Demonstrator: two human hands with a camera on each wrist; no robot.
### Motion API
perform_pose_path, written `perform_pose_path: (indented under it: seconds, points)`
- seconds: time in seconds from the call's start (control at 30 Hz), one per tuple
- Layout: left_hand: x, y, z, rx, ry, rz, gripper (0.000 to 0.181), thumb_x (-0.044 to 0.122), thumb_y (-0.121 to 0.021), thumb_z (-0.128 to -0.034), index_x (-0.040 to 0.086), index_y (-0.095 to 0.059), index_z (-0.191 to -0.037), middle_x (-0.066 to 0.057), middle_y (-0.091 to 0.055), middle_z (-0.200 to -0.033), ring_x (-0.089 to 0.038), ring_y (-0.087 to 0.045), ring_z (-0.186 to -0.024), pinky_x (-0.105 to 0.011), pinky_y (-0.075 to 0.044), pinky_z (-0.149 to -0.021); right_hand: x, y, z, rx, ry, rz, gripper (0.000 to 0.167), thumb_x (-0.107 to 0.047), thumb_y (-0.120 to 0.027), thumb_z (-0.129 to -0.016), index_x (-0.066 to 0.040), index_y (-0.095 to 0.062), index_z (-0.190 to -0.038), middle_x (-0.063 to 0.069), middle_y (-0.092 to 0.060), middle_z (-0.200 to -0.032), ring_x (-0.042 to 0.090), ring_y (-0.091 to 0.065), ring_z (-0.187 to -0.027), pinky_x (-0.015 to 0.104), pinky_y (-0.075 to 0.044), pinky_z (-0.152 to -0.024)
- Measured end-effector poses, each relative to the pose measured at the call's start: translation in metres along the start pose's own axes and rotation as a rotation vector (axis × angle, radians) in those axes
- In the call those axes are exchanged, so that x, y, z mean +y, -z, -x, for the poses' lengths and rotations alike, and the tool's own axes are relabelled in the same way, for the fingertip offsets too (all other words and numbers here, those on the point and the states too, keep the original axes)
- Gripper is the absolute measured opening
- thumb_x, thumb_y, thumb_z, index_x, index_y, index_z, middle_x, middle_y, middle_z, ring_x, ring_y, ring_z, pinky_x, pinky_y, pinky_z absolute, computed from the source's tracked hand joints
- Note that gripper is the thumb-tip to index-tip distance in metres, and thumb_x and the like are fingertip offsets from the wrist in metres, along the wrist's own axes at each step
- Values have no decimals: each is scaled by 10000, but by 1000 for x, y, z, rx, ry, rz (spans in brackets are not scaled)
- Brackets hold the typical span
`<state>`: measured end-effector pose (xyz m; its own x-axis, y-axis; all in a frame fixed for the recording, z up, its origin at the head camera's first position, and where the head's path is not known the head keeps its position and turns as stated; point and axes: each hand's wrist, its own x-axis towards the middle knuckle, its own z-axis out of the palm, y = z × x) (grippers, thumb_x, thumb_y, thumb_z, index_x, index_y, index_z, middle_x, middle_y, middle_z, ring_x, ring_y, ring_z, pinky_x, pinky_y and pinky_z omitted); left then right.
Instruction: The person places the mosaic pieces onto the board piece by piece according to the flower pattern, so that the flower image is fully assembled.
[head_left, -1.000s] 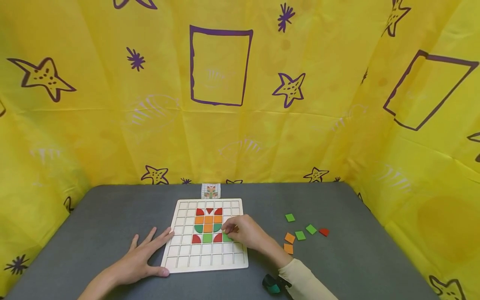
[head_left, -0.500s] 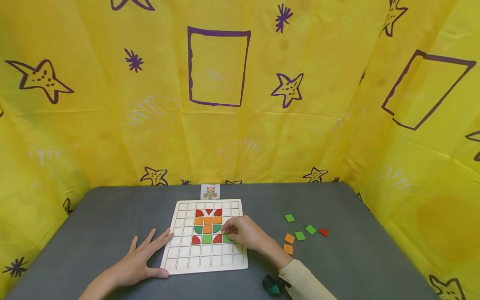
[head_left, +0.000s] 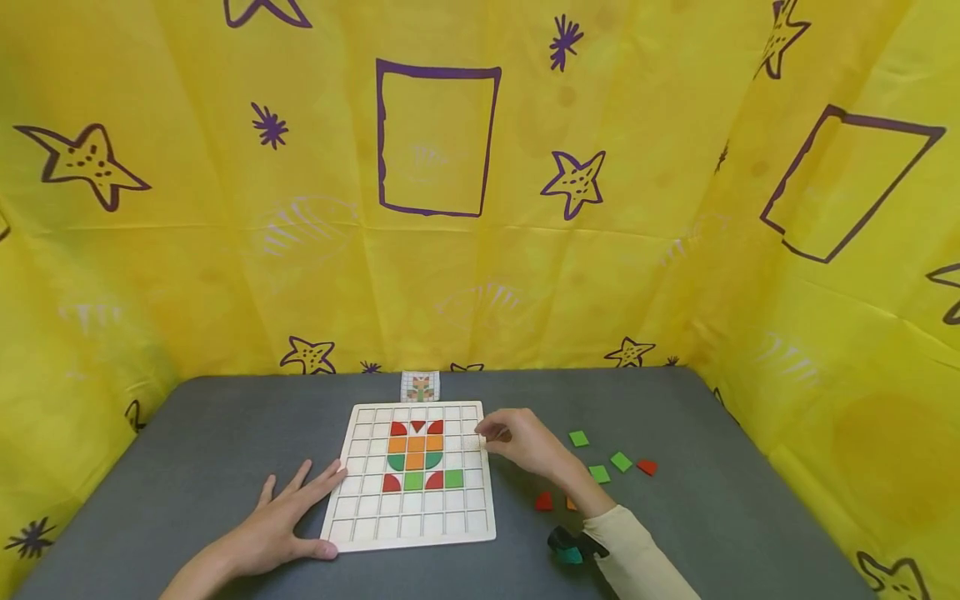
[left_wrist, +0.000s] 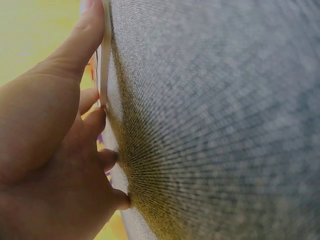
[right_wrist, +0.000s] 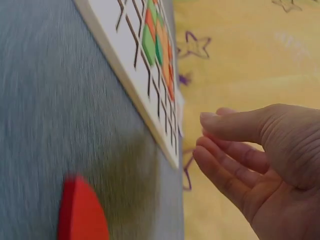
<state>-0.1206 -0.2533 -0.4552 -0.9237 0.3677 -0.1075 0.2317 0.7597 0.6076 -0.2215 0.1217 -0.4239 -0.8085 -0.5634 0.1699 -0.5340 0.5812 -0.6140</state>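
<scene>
A white gridded board (head_left: 375, 505) lies on the grey table, with red, orange and green tiles forming a pattern in its middle. My left hand (head_left: 281, 518) rests along the board's left edge, fingers spread and thumb at the near corner; the left wrist view shows the thumb on the board's rim (left_wrist: 105, 65). Over the board's right edge hovers my right hand (head_left: 528, 440), its fingers loosely bent with nothing between them. The right wrist view shows a gap between thumb and fingers. A green square tile (head_left: 453, 478) sits in the pattern's right end.
Right of the board lie loose green tiles (head_left: 598, 474), a red tile (head_left: 647, 467) and another red piece (head_left: 543, 501). An orange tile (head_left: 572, 503) is partly hidden by my right forearm. A small pattern card (head_left: 420, 387) lies behind the board. Yellow cloth (head_left: 435, 292) surrounds the table.
My right hand has let go of the green tile on the board and moved right and away from me. A red piece now shows beside the board. The left hand stays put.
</scene>
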Motion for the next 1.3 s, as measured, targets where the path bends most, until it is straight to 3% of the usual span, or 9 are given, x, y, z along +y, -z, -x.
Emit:
perform_pose_path:
  seconds: [0.23, 0.57, 1.03, 1.3]
  points:
    - [-1, 0, 2, 24, -31, 1, 991, 534, -809, -664, 135, -427, -1486, -164, -314, -1569, -601, -67, -1396, -796, 80, -968, 32, 21, 13, 103, 27, 63, 211, 33, -736, -830, 1, -717, -1037, 110, -697, -998, 239, -660, -890, 384, -562, -783]
    - [0, 0, 2, 16, -19, -5, 998, 538, -806, -666, 155, -411, -1498, -154, -304, -1576, -593, -60, -1401, -792, 86, -972, 78, 49, 36, 120, -79, 33, 225, 27, -718, -848, -1, -706, -1070, 107, -704, -1014, 274, -673, -918, 377, -566, -783]
    - [1, 0, 1, -1, 18, -5, 997, 524, -819, -663, 154, -414, -1496, -164, -299, -1576, -588, -49, -1404, -790, 100, -976, 110, 76, 60, -8, -77, 88, 315, 24, -738, -825, -38, -712, -1133, 85, -700, -1122, 310, -639, -1079, 478, -508, -920]
    - [2, 0, 1, 5, 13, -11, 1005, 530, -816, -664, 148, -409, -1499, -165, -306, -1572, -596, -64, -1398, -793, 90, -973, 114, 76, 64, -7, -56, 68, 323, -11, -762, -819, -3, -689, -1133, 68, -708, -1013, 200, -654, -882, 346, -555, -784]
